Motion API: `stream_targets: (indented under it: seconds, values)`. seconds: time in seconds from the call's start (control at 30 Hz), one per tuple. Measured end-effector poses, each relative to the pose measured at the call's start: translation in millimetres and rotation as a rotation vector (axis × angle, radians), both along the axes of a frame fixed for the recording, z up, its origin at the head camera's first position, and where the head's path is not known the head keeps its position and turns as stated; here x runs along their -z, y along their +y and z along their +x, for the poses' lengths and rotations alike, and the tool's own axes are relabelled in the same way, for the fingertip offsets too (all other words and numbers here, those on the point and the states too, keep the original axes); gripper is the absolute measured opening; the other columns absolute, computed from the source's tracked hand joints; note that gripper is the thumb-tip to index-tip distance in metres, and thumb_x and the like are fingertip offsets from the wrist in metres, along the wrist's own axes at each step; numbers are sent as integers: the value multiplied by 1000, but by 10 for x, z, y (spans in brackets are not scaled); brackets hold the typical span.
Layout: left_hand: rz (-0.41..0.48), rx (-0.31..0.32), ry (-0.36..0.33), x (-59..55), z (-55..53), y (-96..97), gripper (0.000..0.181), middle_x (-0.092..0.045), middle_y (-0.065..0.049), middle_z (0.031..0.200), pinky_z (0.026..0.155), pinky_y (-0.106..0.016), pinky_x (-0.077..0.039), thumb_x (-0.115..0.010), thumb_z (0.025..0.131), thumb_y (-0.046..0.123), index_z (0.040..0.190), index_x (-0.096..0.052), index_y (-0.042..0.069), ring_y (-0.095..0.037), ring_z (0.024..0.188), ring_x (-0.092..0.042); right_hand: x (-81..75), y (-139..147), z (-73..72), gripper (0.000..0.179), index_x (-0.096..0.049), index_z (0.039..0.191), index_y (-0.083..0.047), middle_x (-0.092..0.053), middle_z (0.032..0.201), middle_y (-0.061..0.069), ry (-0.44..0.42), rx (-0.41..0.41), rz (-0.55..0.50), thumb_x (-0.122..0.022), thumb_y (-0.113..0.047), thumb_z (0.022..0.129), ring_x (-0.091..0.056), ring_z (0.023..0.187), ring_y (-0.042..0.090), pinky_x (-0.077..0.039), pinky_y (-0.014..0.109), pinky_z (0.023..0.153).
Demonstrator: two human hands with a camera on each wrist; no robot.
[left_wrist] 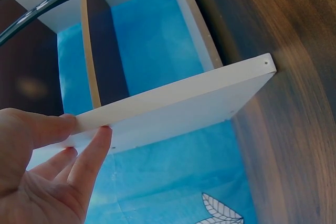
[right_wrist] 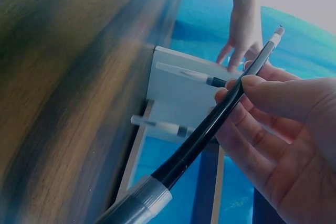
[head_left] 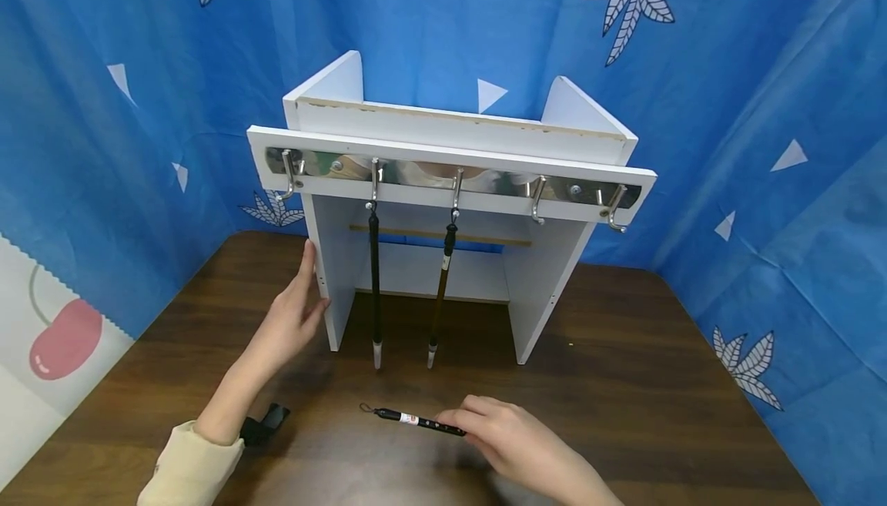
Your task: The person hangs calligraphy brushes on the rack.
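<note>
My right hand (head_left: 499, 437) pinches a black calligraphy brush (head_left: 405, 417) between thumb and fingers. The brush has a white label and a small hanging loop at its left end. My left hand (head_left: 287, 321) touches the left side panel (left_wrist: 178, 95) of a white shelf unit (head_left: 460, 155), its fingers nearly straight on the outer face and the thumb at the front edge. From the hook rail (head_left: 430, 175) hang a black brush (head_left: 375, 275) and a brown brush (head_left: 441, 290), each with a clear cap at its lower end.
The rail has free hooks at the far left and on the right, among them a bare hook (head_left: 538, 199). The unit stands on a dark wooden table (head_left: 624, 383), with a blue patterned curtain (head_left: 450, 21) behind it. A black object (head_left: 266, 423) shows beside my left wrist.
</note>
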State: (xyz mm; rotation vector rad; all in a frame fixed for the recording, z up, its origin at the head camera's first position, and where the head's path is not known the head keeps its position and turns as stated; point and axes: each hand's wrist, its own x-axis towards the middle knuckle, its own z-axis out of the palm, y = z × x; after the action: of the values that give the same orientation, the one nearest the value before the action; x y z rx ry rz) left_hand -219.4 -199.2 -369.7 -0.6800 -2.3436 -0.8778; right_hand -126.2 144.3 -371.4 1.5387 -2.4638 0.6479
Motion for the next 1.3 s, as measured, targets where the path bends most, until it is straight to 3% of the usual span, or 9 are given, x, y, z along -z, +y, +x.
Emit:
stream_targets:
  seconds: [0.17,0.47,0.9,1.2,1.3]
  values:
    - [-1,-2,15,12,-3,0,107,-25,-29,145,79,-53,-48,-64,76,-20,150,6,13,-45,116,-46,-16,14,-14,57,-59,122,-16,-55,91,-9,2,5,-25,-72,11,73,-48,76,-1,-39,6,68]
    - [-6,-7,0,-23,-12,0,106,-23,-27,147,87,-56,-41,-64,77,-19,151,5,13,-46,117,-44,-38,50,-48,62,-56,125,-14,-55,92,-8,33,5,-91,-72,12,71,-49,76,0,-40,7,68]
    - [7,-8,-5,15,22,-2,107,-22,-26,147,86,-55,-42,-65,75,-19,151,3,13,-45,117,-45,-57,74,-29,60,-56,125,-14,-56,94,-6,-20,17,-120,-70,13,73,-50,76,1,-40,6,67]
    - [-4,-13,19,14,21,0,107,-24,-28,146,80,-52,-48,-65,75,-20,151,3,12,-45,116,-46,-76,110,-76,62,-55,126,-11,-56,96,-5,7,-14,-178,-70,15,72,-49,75,2,-40,7,65]
    - [-5,-10,18,5,10,0,106,-23,-27,147,85,-55,-43,-65,76,-19,151,3,12,-45,117,-45,-77,110,-86,62,-55,126,-11,-56,96,-5,14,-18,-178,-70,15,71,-49,76,2,-40,7,65]
